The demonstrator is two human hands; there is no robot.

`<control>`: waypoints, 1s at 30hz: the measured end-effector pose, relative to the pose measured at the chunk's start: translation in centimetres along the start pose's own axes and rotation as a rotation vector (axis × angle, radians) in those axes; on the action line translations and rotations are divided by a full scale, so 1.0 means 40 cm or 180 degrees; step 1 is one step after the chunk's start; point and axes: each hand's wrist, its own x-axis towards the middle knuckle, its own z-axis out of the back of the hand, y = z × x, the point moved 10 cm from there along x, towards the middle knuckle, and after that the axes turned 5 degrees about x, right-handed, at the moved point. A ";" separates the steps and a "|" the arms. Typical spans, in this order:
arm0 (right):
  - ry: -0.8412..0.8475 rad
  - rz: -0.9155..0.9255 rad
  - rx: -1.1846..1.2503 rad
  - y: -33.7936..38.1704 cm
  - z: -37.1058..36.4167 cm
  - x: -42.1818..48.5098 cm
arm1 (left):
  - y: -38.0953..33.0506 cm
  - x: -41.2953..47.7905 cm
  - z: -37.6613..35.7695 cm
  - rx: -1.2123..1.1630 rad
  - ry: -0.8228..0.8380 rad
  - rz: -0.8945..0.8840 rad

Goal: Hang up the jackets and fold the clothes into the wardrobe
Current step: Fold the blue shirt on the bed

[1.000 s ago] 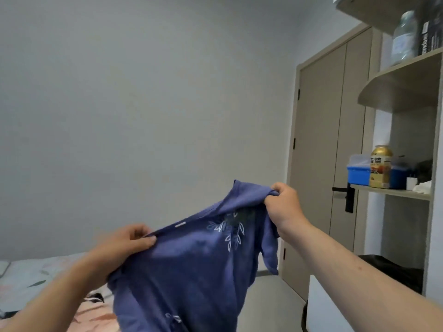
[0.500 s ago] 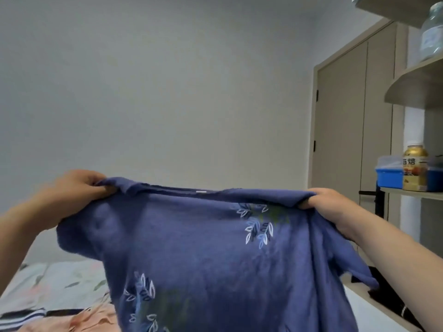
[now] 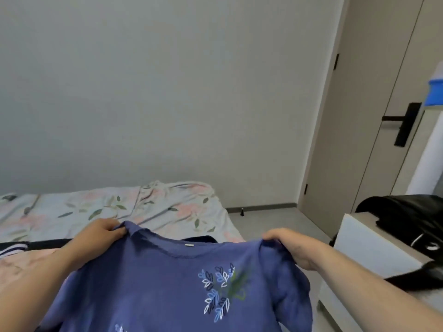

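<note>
From the head view, the left hand (image 3: 100, 232) and right hand (image 3: 286, 240) each pinch a shoulder of the blue shirt (image 3: 167, 283), holding it up over the bed (image 3: 143, 207). The shirt looks soft, light and floppy. Holding both shoulders should keep it flat for folding.

You were in a bedroom of a home. A bed (image 3: 211, 212) with a rumpled floral sheet (image 3: 100, 207) ran along a plain pale wall (image 3: 167, 92). Beyond the bed's right end, past a strip of grey floor (image 3: 275, 224), a beige door (image 3: 347, 116) with a black lever handle (image 3: 405, 123) stood shut. A small door stop (image 3: 242, 213) sat by the skirting board (image 3: 263, 208) between bed and door. Nearer you on that side of the bed was a white cabinet (image 3: 369, 240) with a black bag (image 3: 412, 216) on top. Everyday clothing pointed the same way: a striped garment (image 3: 10, 249) lay on the bed's left part, and a blue T-shirt (image 3: 155, 283) with a leaf print was spread in front of the bed.
</note>
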 end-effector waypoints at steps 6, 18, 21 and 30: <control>-0.0334 0.0051 -0.0827 -0.139 -0.011 0.234 | 0.103 0.109 -0.204 0.0341 -0.0062 0.0102; -0.1002 0.0780 -0.0496 -0.101 -0.096 0.672 | 0.297 0.372 -0.320 0.1119 -0.0742 0.0849; -0.1032 0.0701 -0.0591 -0.155 -0.122 0.766 | 0.347 0.376 -0.412 0.1257 -0.0743 0.0961; -0.1577 0.1129 -0.1830 -0.210 -0.167 0.891 | 0.455 0.452 -0.484 0.1206 -0.0957 0.0909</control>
